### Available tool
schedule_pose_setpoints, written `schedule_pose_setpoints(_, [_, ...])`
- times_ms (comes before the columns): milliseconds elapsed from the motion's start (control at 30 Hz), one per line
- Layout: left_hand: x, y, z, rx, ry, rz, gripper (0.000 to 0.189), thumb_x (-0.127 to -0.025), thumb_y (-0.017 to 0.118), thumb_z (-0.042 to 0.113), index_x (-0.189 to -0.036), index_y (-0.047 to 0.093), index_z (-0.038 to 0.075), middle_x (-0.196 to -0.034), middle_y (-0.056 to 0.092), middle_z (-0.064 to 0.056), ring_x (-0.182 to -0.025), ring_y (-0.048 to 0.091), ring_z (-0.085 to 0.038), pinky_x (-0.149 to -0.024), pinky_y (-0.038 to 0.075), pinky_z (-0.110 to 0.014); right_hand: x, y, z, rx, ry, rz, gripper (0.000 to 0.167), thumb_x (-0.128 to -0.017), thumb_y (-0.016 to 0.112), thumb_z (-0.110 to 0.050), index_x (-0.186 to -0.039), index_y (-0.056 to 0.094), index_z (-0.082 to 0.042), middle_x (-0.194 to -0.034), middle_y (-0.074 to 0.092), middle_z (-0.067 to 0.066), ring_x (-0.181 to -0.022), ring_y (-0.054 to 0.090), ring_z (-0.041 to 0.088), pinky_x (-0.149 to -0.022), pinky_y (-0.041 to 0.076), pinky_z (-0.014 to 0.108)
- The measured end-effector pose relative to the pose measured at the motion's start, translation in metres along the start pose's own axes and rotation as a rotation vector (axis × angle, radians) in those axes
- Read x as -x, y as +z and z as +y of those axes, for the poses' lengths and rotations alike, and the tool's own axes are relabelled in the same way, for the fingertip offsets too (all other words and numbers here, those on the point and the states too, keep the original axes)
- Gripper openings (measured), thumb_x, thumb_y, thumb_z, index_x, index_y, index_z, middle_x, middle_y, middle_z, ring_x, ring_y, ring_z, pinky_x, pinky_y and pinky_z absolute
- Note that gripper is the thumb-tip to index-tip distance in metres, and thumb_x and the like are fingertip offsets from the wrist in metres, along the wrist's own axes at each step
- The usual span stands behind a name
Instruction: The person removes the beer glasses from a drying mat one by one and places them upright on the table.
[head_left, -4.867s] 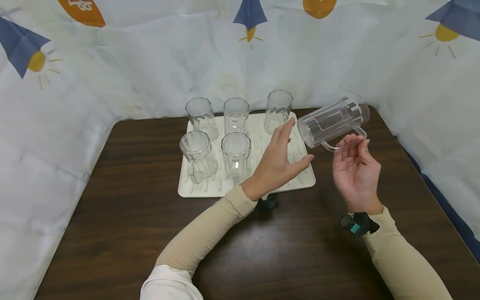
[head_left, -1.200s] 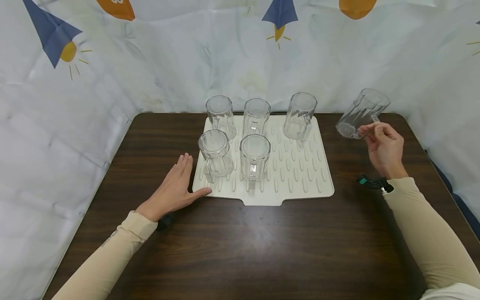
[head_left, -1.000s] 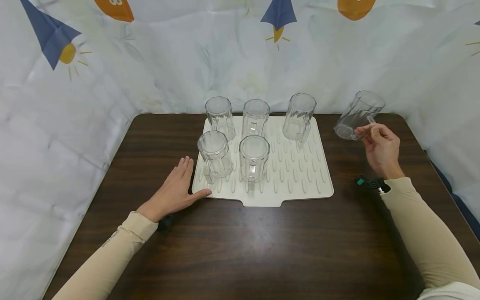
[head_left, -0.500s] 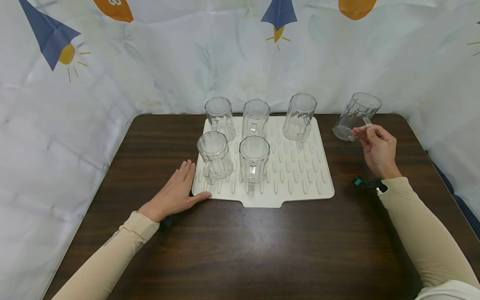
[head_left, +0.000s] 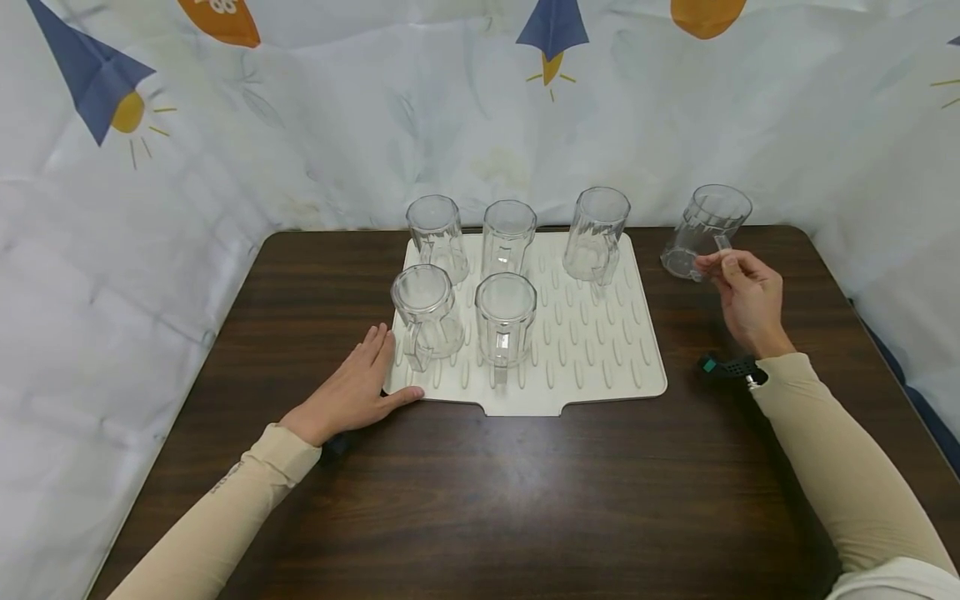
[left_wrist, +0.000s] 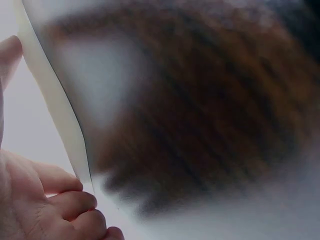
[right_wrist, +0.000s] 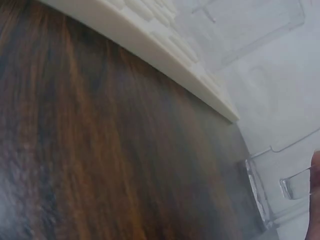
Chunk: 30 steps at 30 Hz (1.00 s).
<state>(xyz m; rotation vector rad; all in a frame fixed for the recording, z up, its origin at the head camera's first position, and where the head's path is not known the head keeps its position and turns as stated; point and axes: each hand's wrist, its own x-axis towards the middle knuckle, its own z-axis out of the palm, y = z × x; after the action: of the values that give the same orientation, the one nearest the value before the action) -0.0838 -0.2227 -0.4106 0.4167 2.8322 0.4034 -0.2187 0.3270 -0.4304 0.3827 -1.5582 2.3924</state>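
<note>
Well, a clear mug point(head_left: 703, 231) by its handle point(head_left: 723, 243)

The fingers of my right hand point(head_left: 750, 300) pinch that handle, narrow and close together; the mug is beyond the right edge of the ridged white mat point(head_left: 592, 358), well apart from it, over the far right part of the dark worktop point(head_left: 510, 508); I cannot tell whether its base touches down. The fingers of my left hand point(head_left: 345, 393) are straight and touch the mat's left edge, with the thumb point(head_left: 403, 397) spread wide to its near left corner; five other mugs point(head_left: 506, 310) stand on the mat, three in the far row with a gap before the rightmost, two in the near row towards the left; behind the worktop hangs a pale cloth point(head_left: 352, 117) printed with blue and orange shapes.
</note>
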Motion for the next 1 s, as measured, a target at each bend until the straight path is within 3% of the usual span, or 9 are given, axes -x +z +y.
schedule_pose_setpoints(500, [0.0008,-0.0008,0.0018,-0.012,-0.003,-0.001,0.107,-0.099,0.059,0.061,-0.161,0.012,-0.012,-0.171,0.007,-0.033,-0.161,0.008,-0.049,-0.129,0.018,-0.064,0.0029,-0.0029,-0.001,0.086,0.046,-0.03,0.034,-0.104,0.058,-0.014,-0.118,0.063,0.017,-0.111,0.078,0.008,-0.109,0.073,0.016,-0.097,0.057,0.019])
schedule_pose_setpoints(1000, [0.0013,0.0002,0.0023,-0.02,0.014,0.019,0.104,-0.1,0.058,0.059,-0.16,0.015,-0.014,-0.169,0.011,-0.035,-0.16,0.011,-0.051,-0.129,0.02,-0.064,0.0028,-0.0015,-0.0054,0.01,0.102,-0.074,0.032,-0.107,0.053,-0.011,-0.119,0.065,0.017,-0.111,0.076,0.011,-0.109,0.073,0.019,-0.101,0.056,0.022])
